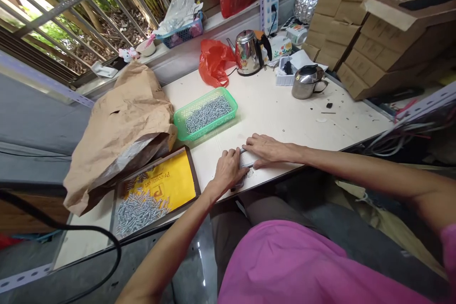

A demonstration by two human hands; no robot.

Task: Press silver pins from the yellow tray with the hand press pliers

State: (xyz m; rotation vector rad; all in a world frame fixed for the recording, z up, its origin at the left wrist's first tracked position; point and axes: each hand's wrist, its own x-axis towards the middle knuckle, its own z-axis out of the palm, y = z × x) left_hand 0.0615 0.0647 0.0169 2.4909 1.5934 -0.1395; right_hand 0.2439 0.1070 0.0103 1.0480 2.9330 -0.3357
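Near the table's front edge, a small light-grey flat piece [248,157] lies between my two hands; its exact kind is too small to make out. My left hand [229,169] closes on its left end, fingers bent over the top. From the other side, my right hand [266,150] grips its right end, with thumb and fingers around it. Small pale scraps lie by the thumbs. Beyond my hands stands a green plastic basket [205,134] holding many small metal pins. More such metal pins [140,213] are heaped in a yellow-bottomed tray [188,171] to the left.
A brown paper bag [124,109] slumps behind the tray. Along the back are a red plastic bag [213,61], a steel kettle [247,54], a white small basket [284,76] and a steel pot [305,84]. Cardboard boxes [377,47] are stacked at the right.
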